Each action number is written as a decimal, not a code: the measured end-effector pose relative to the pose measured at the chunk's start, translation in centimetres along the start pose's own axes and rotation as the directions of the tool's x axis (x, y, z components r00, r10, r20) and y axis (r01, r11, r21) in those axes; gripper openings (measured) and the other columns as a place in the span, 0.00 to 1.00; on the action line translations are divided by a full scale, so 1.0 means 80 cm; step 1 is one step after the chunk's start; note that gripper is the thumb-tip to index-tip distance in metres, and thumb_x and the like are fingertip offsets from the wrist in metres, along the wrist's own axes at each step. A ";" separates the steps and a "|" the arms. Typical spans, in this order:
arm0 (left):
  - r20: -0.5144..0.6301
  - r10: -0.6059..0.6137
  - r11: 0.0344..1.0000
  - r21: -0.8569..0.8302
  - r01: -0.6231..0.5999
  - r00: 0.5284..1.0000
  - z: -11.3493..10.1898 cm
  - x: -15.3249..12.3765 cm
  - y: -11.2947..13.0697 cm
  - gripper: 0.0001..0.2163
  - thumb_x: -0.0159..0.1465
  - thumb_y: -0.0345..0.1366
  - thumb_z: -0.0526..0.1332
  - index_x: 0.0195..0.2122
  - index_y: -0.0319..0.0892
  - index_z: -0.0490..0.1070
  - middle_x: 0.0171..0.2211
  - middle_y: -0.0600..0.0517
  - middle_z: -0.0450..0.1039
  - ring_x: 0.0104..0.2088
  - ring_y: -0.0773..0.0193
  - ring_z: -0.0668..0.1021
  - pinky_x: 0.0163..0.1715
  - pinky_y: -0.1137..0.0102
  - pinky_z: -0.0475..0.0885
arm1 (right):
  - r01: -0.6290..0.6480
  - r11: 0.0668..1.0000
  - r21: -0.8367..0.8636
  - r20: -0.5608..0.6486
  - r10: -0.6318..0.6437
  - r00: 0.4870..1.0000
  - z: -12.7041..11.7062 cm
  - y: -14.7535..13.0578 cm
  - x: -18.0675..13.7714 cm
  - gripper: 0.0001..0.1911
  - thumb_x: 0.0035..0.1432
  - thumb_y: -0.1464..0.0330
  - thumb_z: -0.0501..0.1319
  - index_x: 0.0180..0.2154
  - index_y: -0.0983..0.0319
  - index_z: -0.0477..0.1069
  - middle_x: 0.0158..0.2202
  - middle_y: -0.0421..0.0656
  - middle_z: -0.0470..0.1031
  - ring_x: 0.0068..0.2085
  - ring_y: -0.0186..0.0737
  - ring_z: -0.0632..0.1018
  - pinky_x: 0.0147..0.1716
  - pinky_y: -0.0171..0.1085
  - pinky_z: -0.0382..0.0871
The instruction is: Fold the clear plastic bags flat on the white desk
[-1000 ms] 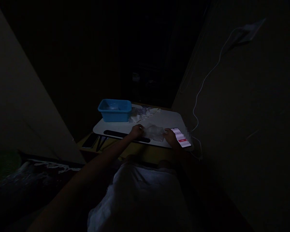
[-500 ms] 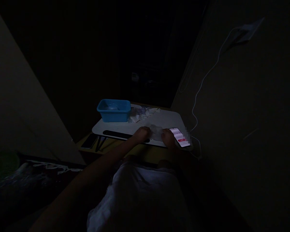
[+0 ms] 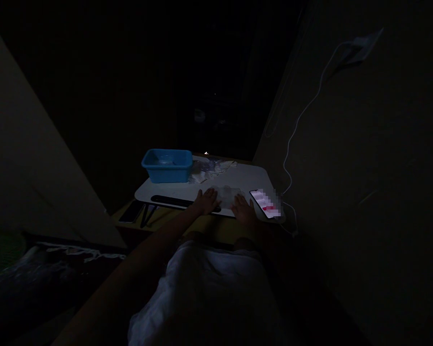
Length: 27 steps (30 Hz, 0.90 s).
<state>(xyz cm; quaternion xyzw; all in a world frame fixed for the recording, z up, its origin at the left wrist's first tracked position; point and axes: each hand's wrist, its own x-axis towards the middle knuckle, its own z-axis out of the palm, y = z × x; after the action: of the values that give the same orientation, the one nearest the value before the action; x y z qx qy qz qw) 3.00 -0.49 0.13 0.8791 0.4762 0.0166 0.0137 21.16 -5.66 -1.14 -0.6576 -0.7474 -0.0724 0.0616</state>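
Left hand (image 3: pixel 207 202) and right hand (image 3: pixel 242 210) lie flat, palms down, fingers spread out, touching two sides of the thin see-through plastic (image 3: pixel 228 196) on the white table (image 3: pixel 250 174).

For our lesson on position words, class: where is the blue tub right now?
In the head view, the blue tub stands at the far left of the white table, just left of the crumpled plastic and beyond the left hand.
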 end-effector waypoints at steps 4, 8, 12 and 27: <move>0.002 -0.026 1.000 -0.002 0.026 1.000 0.000 0.002 -0.005 0.25 0.65 0.44 0.37 0.61 0.38 0.46 0.62 0.42 0.43 0.62 0.55 0.48 0.55 0.48 0.45 | -0.022 1.000 0.007 0.041 0.022 0.999 0.001 0.004 0.000 0.28 0.62 0.59 0.37 0.58 0.67 0.51 0.61 0.50 0.50 0.62 0.44 0.51 0.56 0.56 0.45; 0.016 -0.025 1.000 -0.015 0.026 1.000 0.001 0.003 -0.008 0.26 0.65 0.44 0.38 0.61 0.37 0.45 0.62 0.42 0.41 0.62 0.54 0.47 0.55 0.47 0.44 | -0.017 1.000 0.004 0.048 0.017 0.999 -0.001 0.004 0.000 0.28 0.62 0.59 0.36 0.59 0.65 0.50 0.61 0.50 0.49 0.62 0.44 0.51 0.56 0.57 0.44; 0.019 -0.036 0.999 -0.023 0.036 0.999 -0.001 0.003 -0.007 0.26 0.65 0.45 0.39 0.61 0.38 0.45 0.62 0.43 0.40 0.62 0.54 0.47 0.54 0.47 0.45 | -0.026 1.000 -0.011 0.038 0.026 0.999 -0.005 0.002 -0.004 0.28 0.62 0.59 0.37 0.59 0.64 0.50 0.61 0.50 0.49 0.62 0.44 0.52 0.55 0.57 0.46; 0.005 -0.045 0.999 -0.029 0.045 0.999 0.000 0.000 -0.008 0.25 0.65 0.45 0.40 0.61 0.39 0.46 0.63 0.43 0.41 0.62 0.55 0.48 0.55 0.47 0.45 | -0.098 0.995 -0.033 0.003 0.098 0.995 -0.002 0.001 -0.007 0.30 0.61 0.57 0.39 0.57 0.71 0.53 0.60 0.56 0.52 0.61 0.47 0.53 0.55 0.55 0.47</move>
<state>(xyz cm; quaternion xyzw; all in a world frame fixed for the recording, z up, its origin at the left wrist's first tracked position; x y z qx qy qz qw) 2.48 -0.11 0.11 0.8679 0.4955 0.0216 0.0280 21.31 -6.23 -1.07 -0.6945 -0.7131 -0.0803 0.0526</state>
